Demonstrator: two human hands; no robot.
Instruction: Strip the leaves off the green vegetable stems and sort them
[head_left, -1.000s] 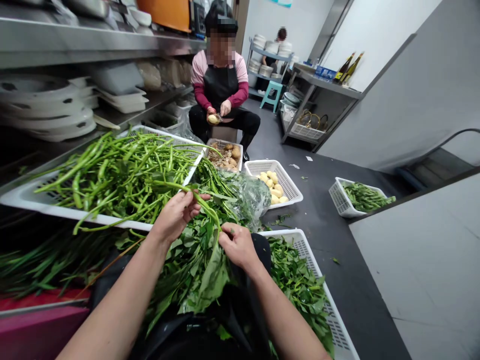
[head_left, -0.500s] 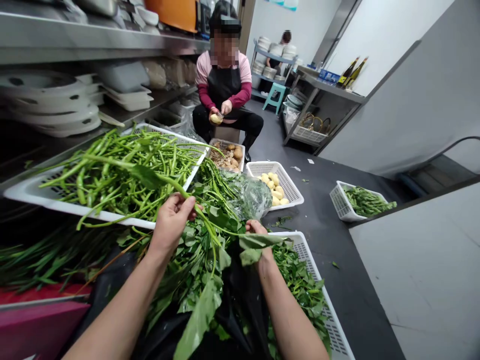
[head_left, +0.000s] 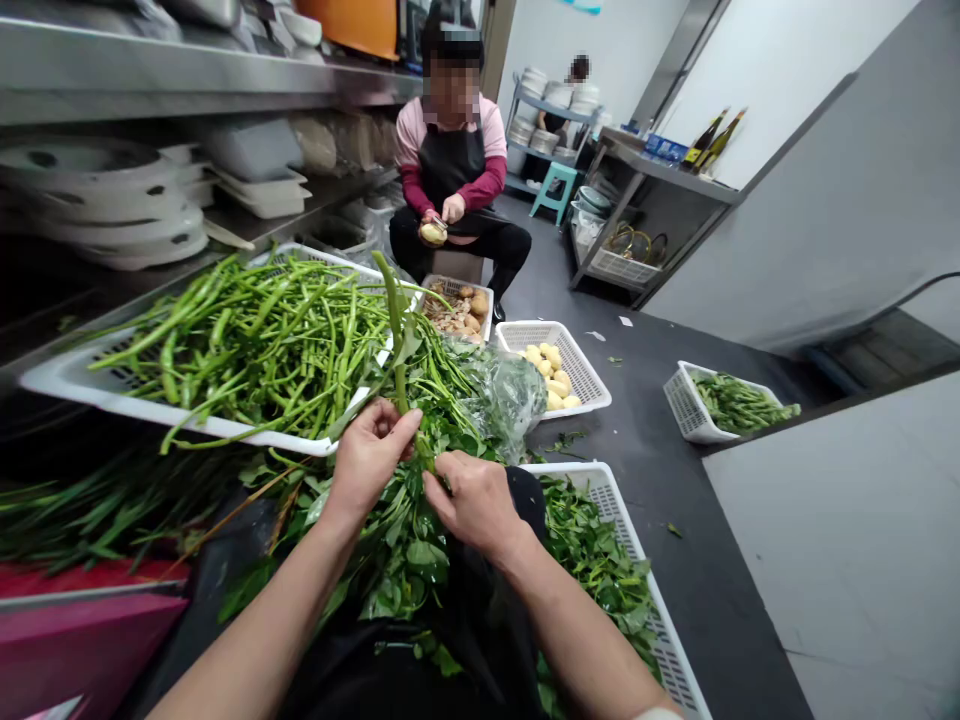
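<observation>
My left hand (head_left: 375, 455) pinches a leafy green stalk (head_left: 397, 340) between thumb and fingers, and the stalk stands nearly upright. Just below and to the right, my right hand (head_left: 474, 497) is closed with its thumb and forefinger at the lower part of the same stalk. Behind my left hand is a white plastic basket (head_left: 82, 392) heaped with trimmed green stems (head_left: 277, 340). Under both hands lies a loose pile of leafy greens (head_left: 409, 530). At my right forearm stands another white basket (head_left: 626, 520) holding leaves (head_left: 592, 570).
Ahead sits a co-worker (head_left: 450, 170) holding a potato (head_left: 433, 233) over a basket of potatoes and peelings (head_left: 457, 310). Peeled potatoes lie in a white basket (head_left: 589, 375) beside a clear plastic bag (head_left: 506, 395). Farther right is a basket of greens (head_left: 686, 405). Metal shelving (head_left: 150, 80) lines the left.
The stalk has swung from slanting across my hands to nearly upright. My right hand has moved left, close to my left hand, and the large leaves hanging below are no longer seen there.
</observation>
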